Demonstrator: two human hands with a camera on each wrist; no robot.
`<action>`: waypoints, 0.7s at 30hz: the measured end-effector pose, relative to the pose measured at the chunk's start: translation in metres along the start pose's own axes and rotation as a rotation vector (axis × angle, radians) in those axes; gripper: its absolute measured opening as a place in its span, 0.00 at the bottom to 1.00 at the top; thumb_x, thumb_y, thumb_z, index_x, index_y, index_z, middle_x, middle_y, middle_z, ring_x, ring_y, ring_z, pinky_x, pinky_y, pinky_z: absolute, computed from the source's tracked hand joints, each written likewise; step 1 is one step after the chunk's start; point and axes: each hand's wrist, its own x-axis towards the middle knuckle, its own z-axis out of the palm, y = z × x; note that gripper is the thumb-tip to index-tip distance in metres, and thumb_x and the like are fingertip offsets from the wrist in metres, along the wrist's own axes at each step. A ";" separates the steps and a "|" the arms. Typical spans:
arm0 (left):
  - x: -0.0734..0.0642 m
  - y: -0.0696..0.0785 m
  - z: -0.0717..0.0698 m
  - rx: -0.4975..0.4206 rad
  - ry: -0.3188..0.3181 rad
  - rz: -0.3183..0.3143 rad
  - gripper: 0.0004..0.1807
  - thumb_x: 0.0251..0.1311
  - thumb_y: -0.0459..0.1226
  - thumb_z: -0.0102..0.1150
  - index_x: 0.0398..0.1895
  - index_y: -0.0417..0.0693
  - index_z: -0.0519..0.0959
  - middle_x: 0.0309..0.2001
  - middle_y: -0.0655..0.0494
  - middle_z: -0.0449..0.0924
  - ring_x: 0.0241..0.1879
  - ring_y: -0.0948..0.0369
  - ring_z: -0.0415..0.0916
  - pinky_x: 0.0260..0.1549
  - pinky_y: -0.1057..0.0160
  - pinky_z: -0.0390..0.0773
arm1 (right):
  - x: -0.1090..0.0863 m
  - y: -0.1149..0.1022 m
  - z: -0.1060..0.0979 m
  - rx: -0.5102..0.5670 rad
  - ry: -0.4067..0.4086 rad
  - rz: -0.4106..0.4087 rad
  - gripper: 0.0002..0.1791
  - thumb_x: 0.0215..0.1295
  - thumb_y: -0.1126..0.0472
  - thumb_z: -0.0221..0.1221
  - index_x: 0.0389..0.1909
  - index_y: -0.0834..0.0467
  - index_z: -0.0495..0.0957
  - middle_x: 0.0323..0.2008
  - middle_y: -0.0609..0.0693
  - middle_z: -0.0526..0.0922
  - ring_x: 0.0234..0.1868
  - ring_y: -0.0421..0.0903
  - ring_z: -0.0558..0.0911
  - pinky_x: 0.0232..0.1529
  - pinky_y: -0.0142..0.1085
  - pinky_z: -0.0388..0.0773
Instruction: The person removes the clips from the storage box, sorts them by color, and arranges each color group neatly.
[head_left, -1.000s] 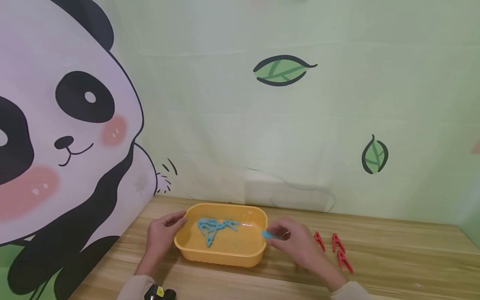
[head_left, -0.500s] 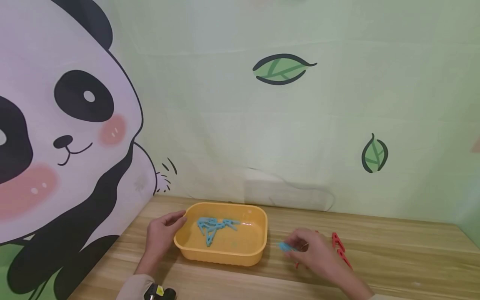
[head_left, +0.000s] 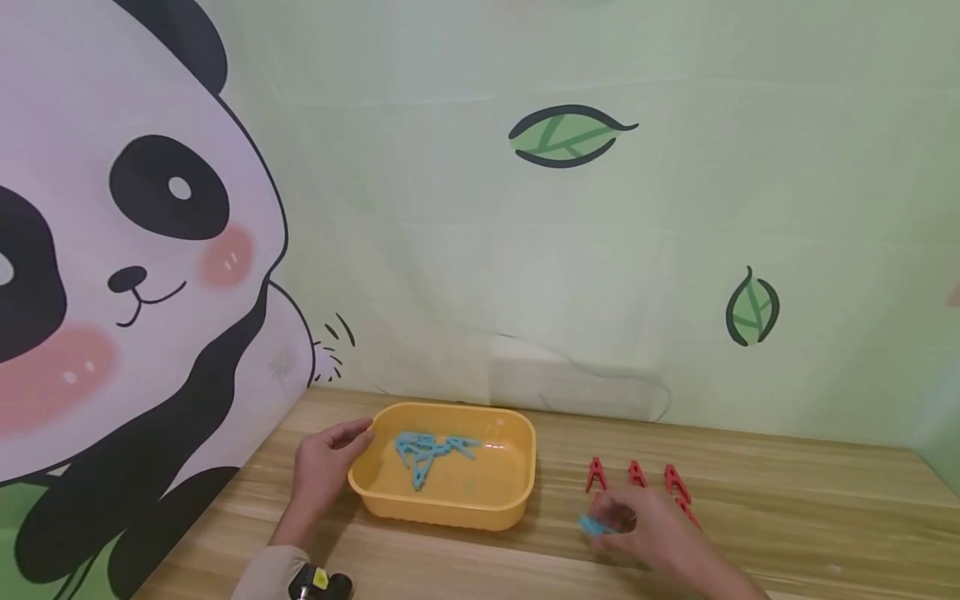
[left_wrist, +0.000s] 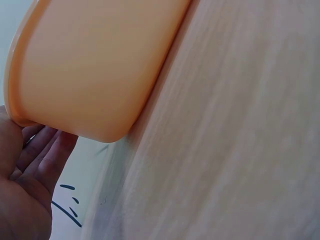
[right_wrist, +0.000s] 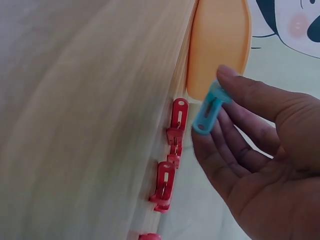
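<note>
My left hand (head_left: 326, 467) grips the left end of a yellow plastic basin (head_left: 442, 515), its thumb at the rim and its fingers against the outer wall in the left wrist view. Several blue clothespins (head_left: 427, 450) lie in a loose heap inside the basin. Over the table to the right, my right hand (head_left: 648, 525) pinches one blue clothespin (right_wrist: 209, 110) between thumb and fingertips. Red clothespins stand close by, among them one (head_left: 596, 475) behind the hand and another (head_left: 637, 474) to its right; the hand partly covers others.
The wooden table (head_left: 810, 517) runs back to a green printed backdrop (head_left: 600, 267) with a panda drawing (head_left: 142, 275) at left. More red clothespins (head_left: 675, 479) stand at the right. A black device (head_left: 320, 582) is on my left wrist.
My right hand has moved from beside the basin's right end rightward and toward me, carrying the blue clothespin. Red clothespins behind it have come into view. My left hand stays at the basin.
</note>
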 end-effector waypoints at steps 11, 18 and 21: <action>0.001 0.000 0.001 0.000 -0.010 -0.007 0.17 0.72 0.37 0.69 0.58 0.37 0.86 0.56 0.43 0.87 0.60 0.48 0.83 0.44 0.82 0.75 | -0.002 0.036 0.000 0.004 -0.126 0.008 0.14 0.54 0.60 0.81 0.37 0.53 0.86 0.32 0.40 0.85 0.33 0.38 0.82 0.35 0.32 0.82; 0.002 -0.002 0.000 -0.006 -0.012 -0.009 0.17 0.71 0.37 0.69 0.58 0.38 0.86 0.56 0.43 0.87 0.60 0.48 0.83 0.43 0.82 0.75 | 0.008 0.078 0.005 0.012 -0.162 0.008 0.15 0.54 0.51 0.82 0.37 0.47 0.86 0.33 0.39 0.85 0.35 0.40 0.84 0.37 0.33 0.84; 0.001 -0.001 -0.001 -0.006 -0.013 -0.008 0.17 0.71 0.37 0.69 0.58 0.38 0.86 0.56 0.43 0.87 0.60 0.48 0.83 0.43 0.82 0.75 | -0.002 0.044 -0.002 0.019 -0.153 0.039 0.13 0.59 0.55 0.79 0.38 0.52 0.85 0.34 0.41 0.84 0.36 0.41 0.82 0.37 0.32 0.82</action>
